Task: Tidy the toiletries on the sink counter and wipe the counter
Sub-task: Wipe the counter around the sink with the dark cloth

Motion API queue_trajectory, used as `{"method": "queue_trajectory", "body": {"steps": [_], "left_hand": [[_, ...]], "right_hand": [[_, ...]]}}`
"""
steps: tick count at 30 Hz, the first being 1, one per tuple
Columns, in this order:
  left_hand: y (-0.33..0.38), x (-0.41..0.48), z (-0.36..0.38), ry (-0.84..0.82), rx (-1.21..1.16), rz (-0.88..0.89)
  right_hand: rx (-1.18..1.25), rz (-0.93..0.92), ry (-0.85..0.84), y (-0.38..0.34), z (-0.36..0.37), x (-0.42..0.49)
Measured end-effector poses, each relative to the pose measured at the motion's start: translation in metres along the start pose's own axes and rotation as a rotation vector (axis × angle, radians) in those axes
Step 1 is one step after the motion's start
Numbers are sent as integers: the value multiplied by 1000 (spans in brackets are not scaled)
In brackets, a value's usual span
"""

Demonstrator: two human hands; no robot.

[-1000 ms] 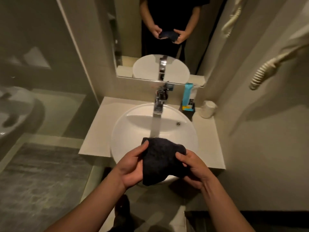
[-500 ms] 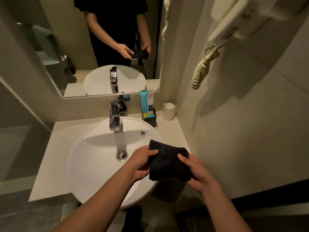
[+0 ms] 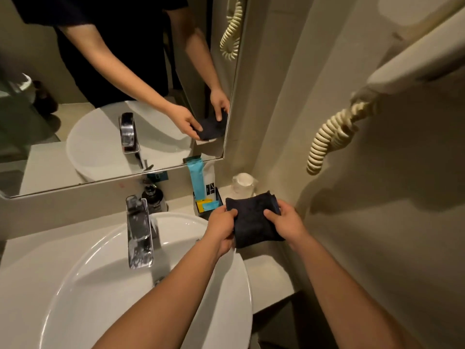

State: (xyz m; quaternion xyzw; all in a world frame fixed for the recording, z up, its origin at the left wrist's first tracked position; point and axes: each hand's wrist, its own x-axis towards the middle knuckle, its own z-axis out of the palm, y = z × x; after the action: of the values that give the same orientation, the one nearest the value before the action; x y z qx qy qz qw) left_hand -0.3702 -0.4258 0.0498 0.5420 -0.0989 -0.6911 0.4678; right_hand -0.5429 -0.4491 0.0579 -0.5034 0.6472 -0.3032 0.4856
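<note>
Just beyond the hands, a black caddy (image 3: 215,197) is standing at the back of the tabletop (image 3: 270,272), holding a tall blue packet (image 3: 196,181) upright, a white packet behind it, and small yellow and blue sachets low in front. A wrapped white cup (image 3: 243,183) is sitting farther back toward the corner, just past the cloth's far edge. To the left of the hands, the chrome faucet (image 3: 139,233) is rising over the white basin (image 3: 83,285), with a dark pump bottle (image 3: 154,199) behind it. A coiled cream cord (image 3: 329,139) is hanging on the wall to the right, well apart.

The left hand (image 3: 221,229) and right hand (image 3: 285,222) are both gripping a folded dark cloth (image 3: 253,219), one on each side edge, thumbs pressing on top. The cloth is stretching between them above the right part of the tabletop, beside the basin's rim; whether it is touching the surface is not clear. Its longer side is running away from the person, toward the cup.
</note>
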Motion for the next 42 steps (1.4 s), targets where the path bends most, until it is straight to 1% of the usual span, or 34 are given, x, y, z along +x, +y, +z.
{"method": "queue_trajectory", "body": {"steps": [1, 2, 3, 4, 5, 6, 7, 8, 10, 12, 15, 17, 21, 23, 27, 30, 36, 42], "left_hand": [[3, 8, 0, -4, 31, -3], [4, 14, -1, -1, 126, 23], [5, 17, -5, 15, 285, 88], [1, 16, -10, 37, 446, 184], [-5, 11, -18, 45, 547, 297], [-13, 2, -27, 51, 602, 393], [-22, -7, -38, 84, 638, 460], [-31, -15, -50, 147, 678, 512], [-42, -21, -77, 260, 786, 581], [-42, -17, -98, 335, 952, 627], [-33, 1, -113, 449, 1277, 604], [-30, 15, -116, 459, 1407, 580], [-31, 40, -116, 508, 1545, 578], [-33, 47, -114, 551, 1605, 548], [-37, 51, -113, 631, 1655, 541], [-39, 53, -114, 661, 1694, 544], [-42, 56, -116, 681, 1749, 563], [-44, 61, -118, 698, 1743, 575]], "right_hand": [[-74, -14, 20, -1, 4, 13], [-179, -19, 51, 0, 9, 24], [-320, -17, 97, 2, 13, 30], [-491, -16, 159, 4, 19, 33], [-667, -38, 214, 9, 25, 31], [-810, -90, 246, 16, 31, 27], [-891, -153, 252, 26, 38, 23], [-920, -195, 227, 35, 44, 20], [-927, -214, 121, 55, 54, 18], [-947, -221, 36, 72, 60, 23], [-988, -233, -30, 84, 69, 36], [-1048, -212, -63, 93, 75, 48], [-1083, -90, -72, 109, 84, 70], [-1125, -72, -61, 117, 90, 74], [-1104, -110, 14, 127, 95, 74], [-1106, -153, 39, 130, 92, 73], [-1114, -170, 24, 135, 83, 67], [-1100, -167, 42, 149, 72, 40]]}}
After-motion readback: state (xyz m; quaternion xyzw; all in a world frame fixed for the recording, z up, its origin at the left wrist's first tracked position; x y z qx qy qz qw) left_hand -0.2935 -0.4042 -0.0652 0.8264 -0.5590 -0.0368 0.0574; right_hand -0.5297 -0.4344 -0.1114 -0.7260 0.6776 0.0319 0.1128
